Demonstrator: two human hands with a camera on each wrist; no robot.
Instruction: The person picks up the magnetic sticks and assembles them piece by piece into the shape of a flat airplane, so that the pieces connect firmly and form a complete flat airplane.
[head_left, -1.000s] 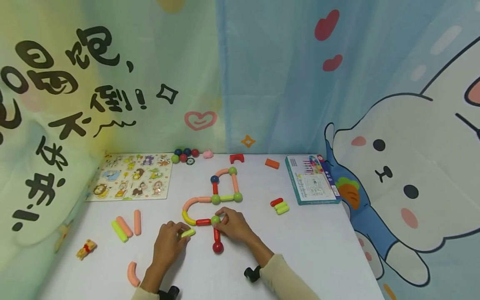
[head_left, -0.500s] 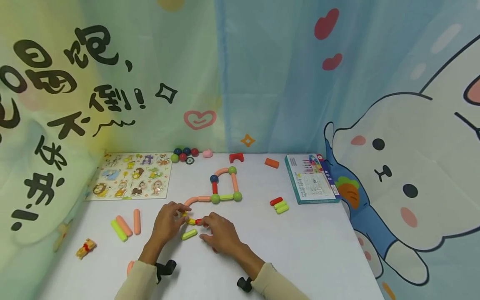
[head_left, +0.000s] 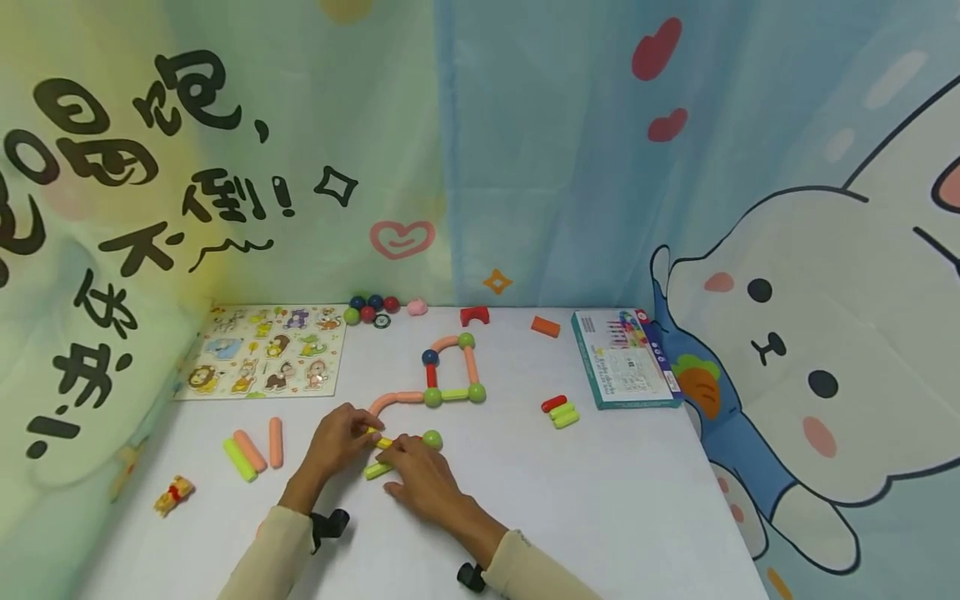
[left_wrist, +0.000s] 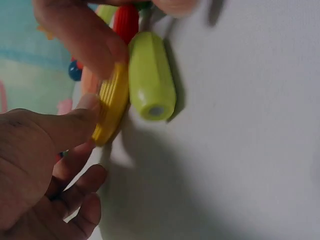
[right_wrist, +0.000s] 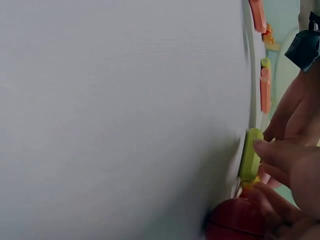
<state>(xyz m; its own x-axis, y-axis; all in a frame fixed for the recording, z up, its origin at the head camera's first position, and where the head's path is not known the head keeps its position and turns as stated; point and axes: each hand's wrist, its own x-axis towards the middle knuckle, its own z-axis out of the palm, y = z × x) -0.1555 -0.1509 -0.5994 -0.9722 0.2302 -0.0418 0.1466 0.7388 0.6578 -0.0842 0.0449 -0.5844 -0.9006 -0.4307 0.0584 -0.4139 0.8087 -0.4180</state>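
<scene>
With its thumb and fingers, my left hand (head_left: 337, 446) pinches a yellow curved magnetic rod (left_wrist: 112, 107). My right hand (head_left: 427, 479) lies over a red rod (left_wrist: 126, 24), its fingertips at the yellow rod's right end and its thumb spread apart. Loose beside them rests a short lime-green rod (left_wrist: 152, 77). Beyond the right fingers shows a green ball (head_left: 432, 439); a red ball (right_wrist: 235, 220) appears low in the right wrist view and is hidden by the hand in the head view. A curved peach rod (head_left: 386, 402) leads up to the rest of the ball-and-rod figure (head_left: 454, 395).
Peach and green rods (head_left: 249, 450) lie at left near a small bear figure (head_left: 174, 496). Several balls (head_left: 367, 314) and an animal picture board (head_left: 262, 354) sit at the back. Right of the figure are short rods (head_left: 561, 412) and a box (head_left: 626, 358).
My left hand let go of the lime-green rod and moved up to the yellow curved rod. My right hand left the green ball and shifted left over the red rod.
</scene>
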